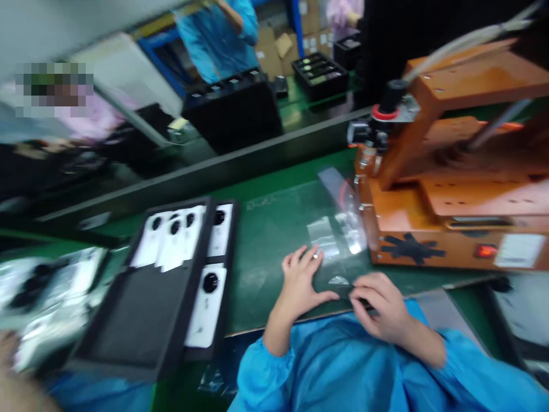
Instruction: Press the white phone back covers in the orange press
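My left hand lies spread on the green mat, fingers apart. A small white or shiny spot shows at one of its fingertips, too blurred to name. That finger reaches the edge of a clear plastic film. Its thumb points toward a small dark piece with a shiny, clear curved edge. To the right, my right hand is closed in a pinch at the right end of this piece. What the fingertips hold is hidden and blurred.
An orange press machine stands at right, beside more clear film strips. Black trays at left hold white cards with round black parts. Bagged items and another person's hand are far left. People work behind the dividing rail.
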Demonstrator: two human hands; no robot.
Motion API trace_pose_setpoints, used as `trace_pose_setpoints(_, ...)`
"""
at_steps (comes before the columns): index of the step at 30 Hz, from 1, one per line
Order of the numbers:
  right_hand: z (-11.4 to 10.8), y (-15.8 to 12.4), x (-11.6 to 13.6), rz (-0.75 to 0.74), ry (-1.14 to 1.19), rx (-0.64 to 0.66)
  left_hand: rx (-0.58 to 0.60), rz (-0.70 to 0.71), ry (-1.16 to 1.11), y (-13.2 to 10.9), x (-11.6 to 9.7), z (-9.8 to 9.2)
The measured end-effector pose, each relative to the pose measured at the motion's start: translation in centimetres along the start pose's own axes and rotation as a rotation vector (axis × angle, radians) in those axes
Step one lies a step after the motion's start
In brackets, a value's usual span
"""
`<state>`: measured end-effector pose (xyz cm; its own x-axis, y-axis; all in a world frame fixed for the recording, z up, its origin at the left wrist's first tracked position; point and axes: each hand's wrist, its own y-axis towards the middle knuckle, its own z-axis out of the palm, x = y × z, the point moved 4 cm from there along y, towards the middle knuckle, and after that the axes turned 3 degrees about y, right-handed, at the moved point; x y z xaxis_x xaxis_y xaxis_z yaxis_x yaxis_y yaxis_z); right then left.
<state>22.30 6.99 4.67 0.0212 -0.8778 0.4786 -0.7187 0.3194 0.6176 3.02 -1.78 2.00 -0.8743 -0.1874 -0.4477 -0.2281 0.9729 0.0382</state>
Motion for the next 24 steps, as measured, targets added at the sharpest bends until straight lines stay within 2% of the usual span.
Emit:
trace_pose_setpoints(2,-0.4,-0.5,-0.5,0.075,0.101,-0.070,-0.001,-0.004,-0.061,0.3,0.0,-0.1)
trace_pose_setpoints(6,0.9,0.2,-2.4,0.196,0.218,-0.167,-0.018,-0.015,-0.178,0.5,-0.2,-1.0)
trace_pose_setpoints(8,1.6,0.6,-3.3,0.242,0.237,-0.214,-0.021,-0.019,-0.237,0.0,-0.4,-2.3)
trace_pose_setpoints(10,2.0,0.7,-4.0,0.261,0.244,-0.258,-0.094,-0.097,-0.236,-0.6,0.5,-5.2)
trace_pose_setpoints(12,2.2,0.4,-4.4,0.260,0.250,-0.275,-0.243,-0.274,-0.155,-1.1,3.1,-10.0)
trace_pose_setpoints(15,2.5,-0.2,-4.5,0.231,0.263,-0.255,-0.421,-0.577,-0.022,-1.9,9.6,-18.6)
trace_pose_setpoints(17,2.8,-0.4,-4.5,0.221,0.277,-0.224,-0.458,-0.797,0.052,-2.5,14.5,-23.2)
trace_pose_setpoints(18,2.9,-0.4,-4.4,0.217,0.283,-0.213,-0.446,-0.894,0.074,-2.8,16.6,-24.7)
trace_pose_setpoints(19,3.0,-0.4,-4.4,0.214,0.288,-0.205,-0.422,-0.972,0.087,-3.1,18.4,-25.7)
trace_pose_setpoints(21,3.1,-0.2,-4.3,0.212,0.295,-0.194,-0.367,-1.077,0.097,-3.7,20.7,-26.3)
trace_pose_setpoints(24,3.0,0.2,-4.2,0.222,0.298,-0.196,-0.331,-1.149,0.113,-4.5,22.0,-25.7)
